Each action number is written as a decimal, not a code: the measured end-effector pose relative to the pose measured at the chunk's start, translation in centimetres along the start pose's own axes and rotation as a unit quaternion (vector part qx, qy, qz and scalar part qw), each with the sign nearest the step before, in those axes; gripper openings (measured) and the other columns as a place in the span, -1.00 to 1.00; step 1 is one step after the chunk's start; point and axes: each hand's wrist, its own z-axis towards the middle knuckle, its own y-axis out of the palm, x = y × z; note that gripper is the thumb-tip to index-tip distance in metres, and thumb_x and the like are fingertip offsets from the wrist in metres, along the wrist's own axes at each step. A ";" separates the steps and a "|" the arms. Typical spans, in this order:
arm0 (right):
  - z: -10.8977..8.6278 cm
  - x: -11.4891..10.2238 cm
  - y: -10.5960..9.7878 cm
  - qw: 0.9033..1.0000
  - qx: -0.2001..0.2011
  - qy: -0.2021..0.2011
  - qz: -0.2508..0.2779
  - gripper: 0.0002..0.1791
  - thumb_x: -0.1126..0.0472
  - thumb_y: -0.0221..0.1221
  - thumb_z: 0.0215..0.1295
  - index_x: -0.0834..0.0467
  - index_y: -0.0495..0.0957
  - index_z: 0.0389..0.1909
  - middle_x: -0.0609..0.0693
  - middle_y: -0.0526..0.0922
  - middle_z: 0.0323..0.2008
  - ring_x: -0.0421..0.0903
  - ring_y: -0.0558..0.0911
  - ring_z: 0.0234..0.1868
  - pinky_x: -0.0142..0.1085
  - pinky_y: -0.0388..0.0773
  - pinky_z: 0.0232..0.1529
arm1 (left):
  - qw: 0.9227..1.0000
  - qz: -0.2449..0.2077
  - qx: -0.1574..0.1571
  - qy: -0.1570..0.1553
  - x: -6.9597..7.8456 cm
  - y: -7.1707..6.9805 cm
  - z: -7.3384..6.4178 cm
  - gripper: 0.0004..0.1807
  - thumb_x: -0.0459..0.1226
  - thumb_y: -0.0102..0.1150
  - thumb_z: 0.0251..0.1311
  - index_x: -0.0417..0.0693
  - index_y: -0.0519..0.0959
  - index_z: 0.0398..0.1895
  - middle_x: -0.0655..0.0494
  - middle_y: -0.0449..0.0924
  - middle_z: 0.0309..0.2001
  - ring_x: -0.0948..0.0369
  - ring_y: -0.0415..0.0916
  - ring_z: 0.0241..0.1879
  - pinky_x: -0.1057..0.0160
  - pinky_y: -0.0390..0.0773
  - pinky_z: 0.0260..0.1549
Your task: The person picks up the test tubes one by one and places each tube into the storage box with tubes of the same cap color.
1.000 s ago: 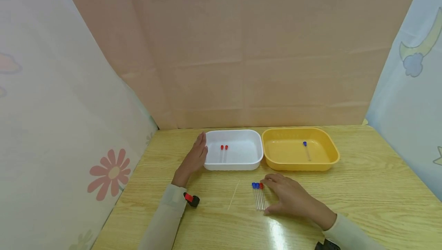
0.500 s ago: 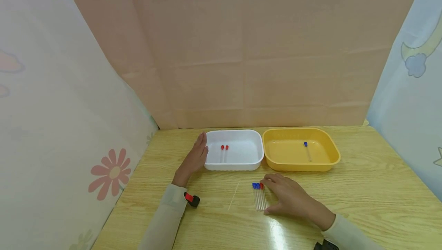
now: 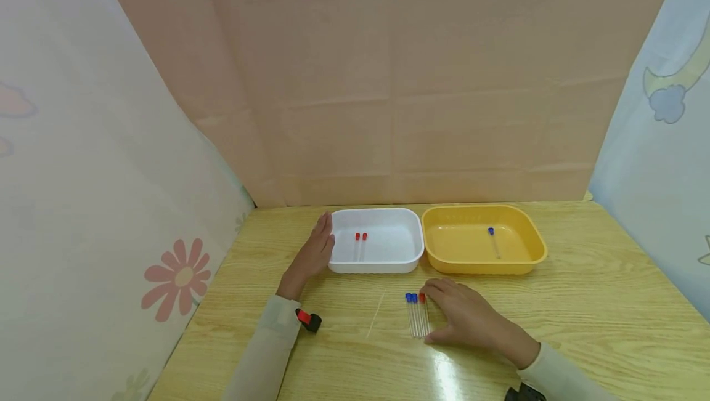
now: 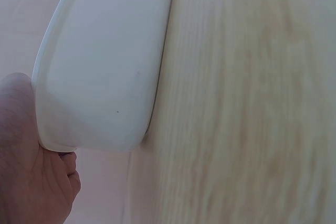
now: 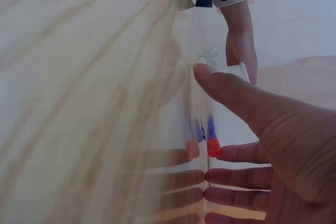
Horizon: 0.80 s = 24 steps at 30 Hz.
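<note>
In the head view, my right hand [image 3: 465, 313] spans a red-capped test tube [image 3: 424, 315] lying on the table, thumb at its bottom end and forefinger at its cap. The right wrist view shows the forefinger touching the red cap [image 5: 213, 147]. Just left of it lie two blue-capped test tubes [image 3: 412, 316], side by side. My left hand [image 3: 310, 257], fingers straight and together, rests against the left end of a white tray [image 3: 376, 267]. Two red-capped test tubes [image 3: 360, 247] lie in that tray. The left wrist view shows this hand [image 4: 31, 177] at the tray's rim.
A yellow tray [image 3: 482, 267] stands right of the white one and holds one blue-capped test tube [image 3: 494, 243]. Both trays stand on a wooden table [image 3: 344, 364]. Brown paper [image 3: 388, 111] covers the back, with patterned sheets on both sides.
The red-capped tube under my right hand has shifted slightly right, leaving a small gap beside the blue-capped ones. My left hand has stayed at the white tray.
</note>
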 end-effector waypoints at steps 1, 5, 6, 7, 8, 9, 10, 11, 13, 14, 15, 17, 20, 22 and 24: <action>0.0 0.0 0.0 1.000 -0.001 0.002 0.001 -0.02 -0.30 0.51 -0.08 0.23 0.51 0.27 0.17 0.52 0.28 0.22 0.47 0.31 0.19 0.43 0.23 | 1.000 0.001 0.000 0.000 0.0 0.0 0.0 -0.34 -0.21 -0.34 0.63 -0.29 -0.23 0.61 -0.09 -0.34 0.64 -0.03 -0.35 0.61 -0.05 -0.10 0.52; 0.0 -0.1 -0.2 1.000 -0.006 0.006 0.002 -0.02 -0.30 0.51 -0.08 0.23 0.50 0.28 0.17 0.52 0.28 0.22 0.47 0.32 0.18 0.43 0.24 | 1.000 0.006 -0.002 -0.002 0.0 0.0 0.0 -0.35 -0.20 -0.35 0.64 -0.28 -0.23 0.61 -0.07 -0.34 0.64 0.00 -0.37 0.61 -0.03 -0.11 0.52; 0.0 -0.1 -0.2 1.000 -0.007 0.007 0.003 -0.02 -0.30 0.51 -0.08 0.23 0.50 0.28 0.17 0.52 0.27 0.22 0.47 0.31 0.18 0.43 0.24 | 1.000 0.005 -0.003 -0.003 0.0 0.0 0.0 -0.35 -0.20 -0.35 0.64 -0.27 -0.23 0.61 -0.06 -0.35 0.64 0.02 -0.38 0.61 -0.02 -0.12 0.52; 0.0 -0.1 -0.3 1.000 -0.007 0.008 0.004 -0.02 -0.29 0.51 -0.07 0.23 0.50 0.28 0.17 0.52 0.27 0.23 0.47 0.31 0.18 0.44 0.23 | 1.000 0.005 -0.003 -0.003 0.1 0.0 0.0 -0.35 -0.20 -0.35 0.64 -0.27 -0.23 0.61 -0.06 -0.35 0.64 0.02 -0.38 0.61 -0.02 -0.12 0.52; 0.0 -0.1 -0.4 1.000 -0.007 0.009 0.005 -0.02 -0.29 0.51 -0.07 0.24 0.50 0.28 0.17 0.53 0.27 0.23 0.47 0.31 0.18 0.44 0.23 | 1.000 0.004 -0.002 -0.002 0.1 0.0 0.0 -0.35 -0.21 -0.35 0.64 -0.26 -0.23 0.61 -0.06 -0.35 0.64 0.02 -0.38 0.61 -0.02 -0.12 0.52; 0.0 -0.1 -0.4 1.000 -0.006 0.010 0.008 -0.02 -0.29 0.51 -0.07 0.24 0.50 0.28 0.18 0.53 0.27 0.23 0.47 0.31 0.18 0.44 0.23 | 1.000 0.003 -0.002 -0.002 0.1 0.0 0.0 -0.35 -0.20 -0.35 0.64 -0.27 -0.24 0.61 -0.06 -0.35 0.64 0.02 -0.37 0.61 -0.03 -0.11 0.52; 0.0 -0.1 -0.5 1.000 -0.005 0.010 0.009 -0.02 -0.28 0.51 -0.07 0.24 0.50 0.28 0.18 0.53 0.26 0.23 0.48 0.31 0.18 0.44 0.23 | 1.000 0.001 -0.001 -0.002 0.1 0.0 0.0 -0.35 -0.20 -0.35 0.64 -0.26 -0.24 0.62 -0.06 -0.35 0.64 0.02 -0.37 0.61 -0.03 -0.11 0.52; 0.0 -0.1 -0.5 1.000 -0.004 0.011 0.009 -0.02 -0.28 0.51 -0.07 0.24 0.50 0.28 0.17 0.53 0.26 0.22 0.48 0.30 0.17 0.45 0.22 | 1.000 0.000 -0.001 -0.001 0.2 -0.1 -0.1 -0.34 -0.20 -0.35 0.64 -0.26 -0.24 0.62 -0.07 -0.35 0.64 0.02 -0.37 0.61 -0.03 -0.11 0.52; 0.0 -0.1 -0.5 1.000 -0.002 0.010 0.008 -0.03 -0.28 0.51 -0.06 0.24 0.50 0.28 0.17 0.54 0.25 0.21 0.49 0.29 0.15 0.47 0.21 | 1.000 -0.002 0.001 0.000 0.2 -0.1 -0.1 -0.34 -0.19 -0.35 0.64 -0.26 -0.25 0.62 -0.07 -0.35 0.64 0.02 -0.37 0.61 -0.04 -0.10 0.51; 0.0 -0.1 -0.5 1.000 -0.001 0.009 0.007 -0.03 -0.28 0.51 -0.07 0.23 0.50 0.28 0.16 0.54 0.25 0.20 0.50 0.29 0.15 0.48 0.20 | 1.000 -0.002 0.001 -0.001 0.2 -0.1 -0.1 -0.34 -0.19 -0.35 0.64 -0.26 -0.25 0.62 -0.07 -0.35 0.64 0.03 -0.37 0.61 -0.04 -0.10 0.51; 0.0 -0.1 -0.5 1.000 0.000 0.008 0.005 -0.03 -0.29 0.51 -0.06 0.23 0.50 0.28 0.16 0.54 0.25 0.19 0.50 0.28 0.14 0.49 0.19 | 1.000 -0.001 0.001 0.000 0.2 -0.1 -0.1 -0.33 -0.19 -0.35 0.64 -0.26 -0.25 0.62 -0.07 -0.35 0.64 0.03 -0.37 0.61 -0.05 -0.09 0.51; 0.0 0.0 -0.6 1.000 0.001 0.005 0.001 -0.03 -0.29 0.50 -0.06 0.23 0.50 0.28 0.16 0.54 0.25 0.18 0.51 0.28 0.13 0.50 0.18 | 1.000 0.001 0.001 -0.002 0.2 -0.1 -0.1 -0.34 -0.20 -0.35 0.64 -0.27 -0.24 0.61 -0.08 -0.34 0.64 0.03 -0.38 0.61 -0.04 -0.10 0.52; 0.0 0.1 -0.6 1.000 0.003 0.001 -0.003 -0.03 -0.31 0.50 -0.05 0.22 0.50 0.28 0.16 0.54 0.25 0.18 0.51 0.28 0.12 0.52 0.16 | 1.000 0.000 0.000 -0.003 0.3 -0.1 -0.1 -0.34 -0.20 -0.34 0.64 -0.29 -0.23 0.61 -0.08 -0.33 0.64 0.03 -0.38 0.61 -0.04 -0.11 0.52; 0.1 0.1 -0.7 1.000 0.004 -0.003 -0.006 -0.02 -0.31 0.49 -0.05 0.22 0.50 0.28 0.16 0.54 0.26 0.18 0.51 0.28 0.12 0.52 0.17 | 1.000 -0.002 0.001 -0.003 0.3 -0.2 -0.2 -0.34 -0.20 -0.34 0.63 -0.29 -0.23 0.61 -0.08 -0.33 0.64 0.01 -0.36 0.61 -0.04 -0.10 0.52; 0.1 0.0 -0.8 1.000 0.007 -0.008 -0.009 -0.02 -0.33 0.49 -0.05 0.23 0.50 0.28 0.15 0.54 0.25 0.17 0.52 0.28 0.10 0.52 0.17 | 1.000 -0.004 0.000 -0.004 0.3 -0.2 -0.2 -0.34 -0.20 -0.34 0.63 -0.29 -0.22 0.61 -0.08 -0.32 0.64 -0.01 -0.35 0.61 -0.04 -0.10 0.52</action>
